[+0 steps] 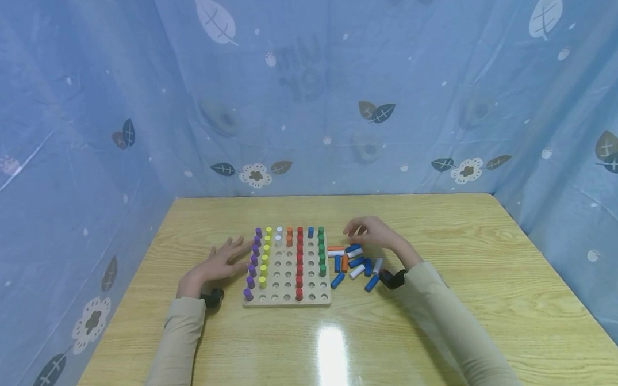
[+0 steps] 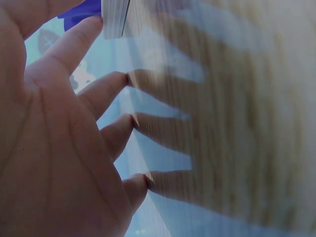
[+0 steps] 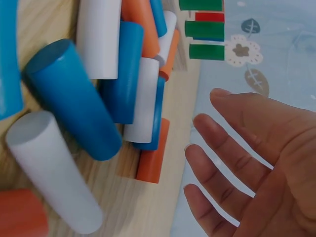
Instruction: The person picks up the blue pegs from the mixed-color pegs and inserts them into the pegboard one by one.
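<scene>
A wooden pegboard lies on the table with upright pegs in columns: purple, yellow, red and green. Two white pegs, two orange pegs and one blue peg stand toward its far end. My left hand rests with spread fingers on the table, one fingertip at the board's side. Over the far side of a loose pile hovers my right hand, its fingers slightly bent and holding nothing. Blue, white and orange pegs make up that pile.
The wooden table carries the board and pile near its middle. Blue patterned curtains hang behind it and on both sides. A bright light reflection lies on the tabletop in front of the board.
</scene>
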